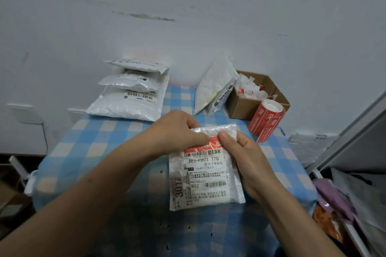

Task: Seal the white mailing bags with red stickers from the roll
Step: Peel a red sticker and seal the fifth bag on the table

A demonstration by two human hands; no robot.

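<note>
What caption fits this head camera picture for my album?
Left hand and right hand hold a white plastic mailing bag, thumbs pressing its red paper sticker.

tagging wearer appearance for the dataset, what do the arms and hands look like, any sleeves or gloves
The left forearm and right forearm are bare, no sleeves in view. The left hand and right hand wear no gloves, rings or watch.

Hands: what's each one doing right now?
Left hand: pinches bag top at the sticker.
Right hand: grips bag edge, thumb on sticker.
</note>
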